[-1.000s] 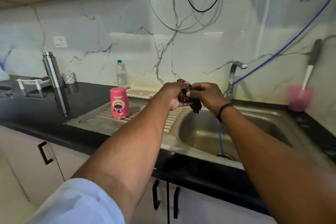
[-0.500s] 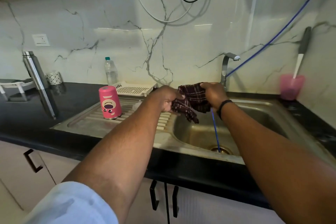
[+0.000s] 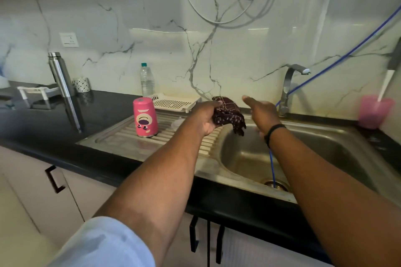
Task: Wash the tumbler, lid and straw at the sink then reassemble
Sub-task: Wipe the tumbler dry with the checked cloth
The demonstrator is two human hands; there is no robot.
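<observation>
Head view, left grip holding dark cloth, right grip wide, tumbler unlabelled

Sink basin open at 3 o'clock; tumbler and tray block 10 o'clock; tap at 1.

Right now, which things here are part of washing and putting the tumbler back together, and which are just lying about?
Part of the job:
pink tumbler, upside down on the draining board
clear lid beside it
dark cloth in the left hand
tap
sink

Lying about:
steel flask
water bottle
white tray
pink cup
</observation>
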